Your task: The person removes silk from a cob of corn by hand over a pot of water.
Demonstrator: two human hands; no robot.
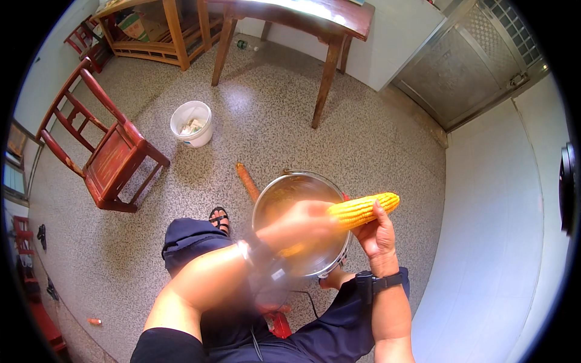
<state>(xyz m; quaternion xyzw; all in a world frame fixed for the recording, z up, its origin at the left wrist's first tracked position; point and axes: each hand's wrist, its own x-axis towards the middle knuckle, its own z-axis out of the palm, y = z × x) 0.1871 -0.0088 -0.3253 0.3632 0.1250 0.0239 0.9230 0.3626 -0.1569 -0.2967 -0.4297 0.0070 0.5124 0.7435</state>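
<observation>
An ear of yellow corn (pixel 363 211) is held slanting over the right side of a round metal pail (pixel 299 179). My right hand (pixel 379 233) grips it from below, with the thumb laid along the kernels. Blurred by motion, my left hand (pixel 313 220) reaches across the pail to the corn's left end and covers it; whether its fingers close on the ear is unclear. Inside the pail, something yellow (pixel 292 249) shows under my left forearm, too blurred to make out. Left of the pail, a long reddish-brown cob-like piece (pixel 246 180) lies on the floor.
A white plastic bucket (pixel 199 135) with scraps inside stands ahead on the left, near a red wooden chair (pixel 115 152). Beyond is a wooden table (pixel 327 27). Between my legs lie a red object (pixel 280 324) and a black cord (pixel 313 301). A white wall (pixel 490 218) runs along the right.
</observation>
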